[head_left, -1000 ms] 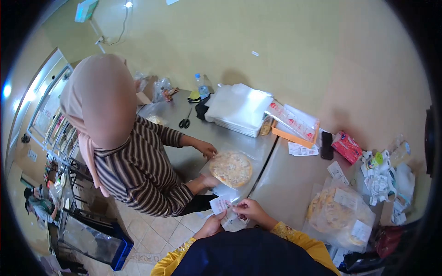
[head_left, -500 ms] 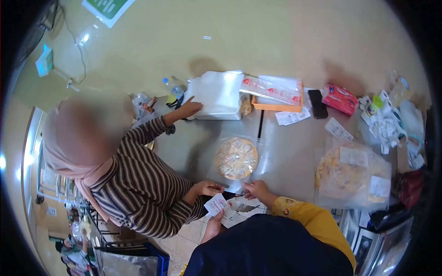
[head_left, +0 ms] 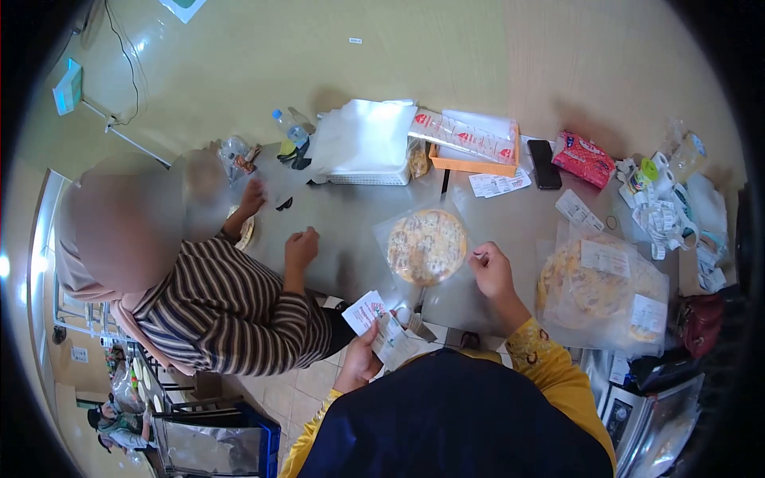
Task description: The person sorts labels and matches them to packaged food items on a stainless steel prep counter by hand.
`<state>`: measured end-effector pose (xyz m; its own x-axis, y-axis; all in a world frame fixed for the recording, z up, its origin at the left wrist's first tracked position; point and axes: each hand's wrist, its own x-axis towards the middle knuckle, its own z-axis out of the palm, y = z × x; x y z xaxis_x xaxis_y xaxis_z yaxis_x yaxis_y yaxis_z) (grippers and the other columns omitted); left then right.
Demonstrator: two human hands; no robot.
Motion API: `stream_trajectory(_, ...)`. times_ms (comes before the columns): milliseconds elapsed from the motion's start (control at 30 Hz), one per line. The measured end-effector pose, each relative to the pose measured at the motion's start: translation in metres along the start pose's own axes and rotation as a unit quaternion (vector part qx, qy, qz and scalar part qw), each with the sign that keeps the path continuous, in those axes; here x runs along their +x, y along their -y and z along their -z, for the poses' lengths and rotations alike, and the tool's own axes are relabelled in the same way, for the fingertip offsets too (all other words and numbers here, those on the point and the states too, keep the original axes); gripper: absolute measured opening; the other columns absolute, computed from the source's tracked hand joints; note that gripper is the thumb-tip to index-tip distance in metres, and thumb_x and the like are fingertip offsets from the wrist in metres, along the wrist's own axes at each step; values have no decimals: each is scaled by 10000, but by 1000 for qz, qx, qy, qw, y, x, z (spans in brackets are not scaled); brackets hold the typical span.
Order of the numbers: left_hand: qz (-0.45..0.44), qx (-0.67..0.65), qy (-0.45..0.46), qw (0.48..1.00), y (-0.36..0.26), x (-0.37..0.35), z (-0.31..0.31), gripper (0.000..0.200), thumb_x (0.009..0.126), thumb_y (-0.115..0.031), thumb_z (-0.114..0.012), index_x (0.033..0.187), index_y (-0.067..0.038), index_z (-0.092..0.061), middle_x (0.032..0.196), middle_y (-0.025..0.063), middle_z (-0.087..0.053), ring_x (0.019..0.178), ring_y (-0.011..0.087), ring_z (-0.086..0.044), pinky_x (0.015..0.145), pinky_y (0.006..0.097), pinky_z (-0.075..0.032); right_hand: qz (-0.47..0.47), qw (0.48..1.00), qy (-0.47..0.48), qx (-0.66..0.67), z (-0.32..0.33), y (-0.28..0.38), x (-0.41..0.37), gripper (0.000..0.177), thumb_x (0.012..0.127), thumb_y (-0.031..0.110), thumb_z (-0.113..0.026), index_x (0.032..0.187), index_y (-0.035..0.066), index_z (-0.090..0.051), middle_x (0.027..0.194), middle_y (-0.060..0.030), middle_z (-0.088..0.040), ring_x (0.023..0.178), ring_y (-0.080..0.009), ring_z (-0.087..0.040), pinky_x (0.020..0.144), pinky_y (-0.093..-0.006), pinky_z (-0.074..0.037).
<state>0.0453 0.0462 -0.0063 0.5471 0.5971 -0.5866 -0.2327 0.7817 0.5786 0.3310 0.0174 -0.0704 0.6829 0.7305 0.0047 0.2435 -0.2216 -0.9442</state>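
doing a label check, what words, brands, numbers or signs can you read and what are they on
No text reads clearly.
Cards in left hand: too small.
Table slips: too small.
Pizza labels: too small.
Plastic sleeve: red print, blurred.
Red pack: blurred.
Wall sticker: too small.
Wall sign: cut off.

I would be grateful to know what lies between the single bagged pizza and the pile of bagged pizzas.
The right hand is between them, over bare metal table, as the head view shows.

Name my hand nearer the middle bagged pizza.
Right. The right hand is just right of the pizza; the left hand, holding printed cards, is farther off, nearer your body.
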Motion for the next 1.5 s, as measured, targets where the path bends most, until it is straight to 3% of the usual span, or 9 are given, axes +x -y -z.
stream_trajectory(167, -13, 36, 66, 997, 8, 17, -18, 435, 931, -301, -423, 1258, -14, -429, 1213, 110, -508, 1132, 257, -479, 984, 403, -351, 95, 948, 281, 115, -17, 35, -57, 193, 735, 155, -706, 823, 9, -614, 704, -83, -621, 639, -122, -580, 622, -265, -479)
stream_trajectory(233, -19, 56, 81, 995, 13, 22, -22, 440, 927, -306, -429, 1260, -18, -423, 1220, 106, -500, 1139, 254, -471, 989, 406, -340, -31, 918, 319, 232, -34, 37, -80, 200, 745, 145, -714, 842, 2, -615, 763, -57, -635, 683, -87, -578, 608, -244, -469)
stream_trajectory(533, 6, 68, 60, 996, 13, 24, -27, 415, 893, -220, -510, 1244, -18, -423, 1203, 118, -505, 1125, 262, -476, 986, 418, -335, 1, 947, 247, 205, -45, 33, -81, 181, 763, 91, -693, 888, -23, -629, 766, -62, -648, 684, -68, -577, 627, -229, -477)
stream_trajectory(700, 16, 96, 75, 992, 1, 26, -3, 405, 878, -164, -528, 1242, -20, -424, 1188, 111, -517, 1107, 275, -491, 963, 440, -360, -59, 932, 261, 244, -53, 50, -84, 165, 760, 79, -676, 881, -24, -630, 755, -73, -650, 682, -87, -591, 627, -244, -480)
stream_trajectory(1000, 52, 73, 34, 995, -51, 27, 27, 362, 927, -177, -438, 1249, -11, -427, 1198, 135, -511, 1087, 281, -517, 942, 420, -408, -87, 973, 109, 185, -88, 42, -90, 139, 776, 89, -658, 842, -1, -576, 739, -36, -603, 691, -85, -568, 609, -234, -463)
stream_trajectory(1033, 52, 50, 117, 991, -59, 29, 35, 388, 941, -196, -402, 1279, -6, -408, 1222, 149, -494, 1088, 286, -518, 950, 402, -406, -89, 983, 74, 145, -81, 36, -90, 144, 774, 95, -658, 847, 3, -575, 740, -35, -599, 691, -90, -567, 609, -235, -462)
stream_trajectory(1167, 44, 106, 125, 985, -93, 29, 60, 406, 942, -192, -392, 1294, 12, -389, 1257, 148, -469, 1113, 286, -501, 974, 389, -383, -236, 935, -179, 197, -27, -23, -102, 117, 760, 73, -649, 839, 27, -577, 747, -43, -592, 644, -144, -573, 555, -273, -472)
stream_trajectory(1233, 33, 134, 125, 982, -102, 29, 73, 403, 942, -186, -393, 1291, 13, -391, 1260, 146, -467, 1122, 281, -495, 978, 386, -379, -270, 858, -267, 346, -11, -43, -116, 170, 762, 65, -631, 913, 4, -582, 761, -55, -600, 647, -146, -580, 538, -268, -470)
stream_trajectory(1500, 50, 207, 134, 968, -118, 33, 99, 386, 933, -175, -429, 1273, 7, -416, 1264, 106, -472, 1099, 256, -503, 959, 373, -395, -344, 838, -211, 367, -78, -70, -124, 184, 768, -7, -596, 944, -13, -541, 821, -90, -598, 704, -198, -605, 618, -309, -518)
